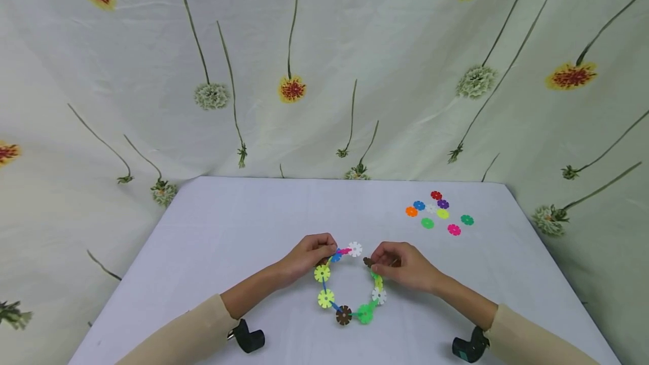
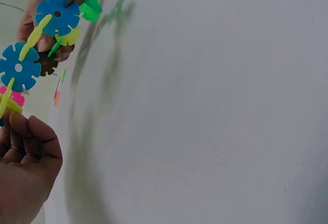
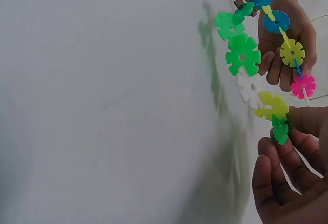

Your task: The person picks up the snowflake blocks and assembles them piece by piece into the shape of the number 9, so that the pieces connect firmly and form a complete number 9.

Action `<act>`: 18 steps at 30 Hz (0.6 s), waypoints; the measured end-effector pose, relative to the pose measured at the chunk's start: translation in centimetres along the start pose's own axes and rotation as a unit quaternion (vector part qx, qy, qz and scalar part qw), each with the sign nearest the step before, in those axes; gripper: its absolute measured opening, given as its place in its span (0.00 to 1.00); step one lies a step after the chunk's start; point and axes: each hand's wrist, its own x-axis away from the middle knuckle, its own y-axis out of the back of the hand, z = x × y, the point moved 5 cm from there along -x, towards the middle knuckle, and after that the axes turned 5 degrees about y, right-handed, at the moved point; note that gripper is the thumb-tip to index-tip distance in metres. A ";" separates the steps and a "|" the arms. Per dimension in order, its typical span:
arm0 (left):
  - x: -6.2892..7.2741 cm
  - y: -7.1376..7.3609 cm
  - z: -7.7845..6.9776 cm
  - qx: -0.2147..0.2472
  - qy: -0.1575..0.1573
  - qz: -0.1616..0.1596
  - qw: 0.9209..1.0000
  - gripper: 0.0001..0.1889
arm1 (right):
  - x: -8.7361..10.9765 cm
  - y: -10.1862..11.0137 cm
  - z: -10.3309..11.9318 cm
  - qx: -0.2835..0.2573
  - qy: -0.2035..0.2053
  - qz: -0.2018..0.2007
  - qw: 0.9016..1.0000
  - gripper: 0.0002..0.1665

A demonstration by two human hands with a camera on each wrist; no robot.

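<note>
Notched plastic discs slotted together form a curved chain, with a gap at the top between a white disc (image 1: 355, 249) and a brown disc (image 1: 367, 262). My left hand (image 1: 310, 252) pinches the chain near a blue disc (image 1: 336, 256) and a pink disc (image 1: 345, 252). On the other side, my right hand (image 1: 403, 266) pinches it by the brown disc and a green disc (image 3: 280, 129). Yellow discs (image 1: 325, 298) run down the left side. Another brown disc (image 1: 343, 315) and a green disc (image 1: 365, 314) sit at the near end. Fingers partly hide the gripped pieces.
Several loose discs in mixed colours, among them a red disc (image 1: 436, 195) and an orange disc (image 1: 411, 212), lie at the back right of the white table (image 1: 253, 213). A flower-patterned cloth (image 1: 324, 44) hangs behind. Black wrist devices (image 1: 248, 338) sit under both forearms.
</note>
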 end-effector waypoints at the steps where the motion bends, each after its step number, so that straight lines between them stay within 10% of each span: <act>1: 0.1 0.0 0.0 -0.006 -0.001 -0.002 1.000 0.12 | 0.0 0.0 0.1 -0.001 0.003 -0.004 1.000 0.08; 18: 0.3 0.1 0.0 -0.040 -0.009 0.002 0.999 0.13 | -0.2 -0.2 0.2 -0.019 0.008 -0.030 0.999 0.07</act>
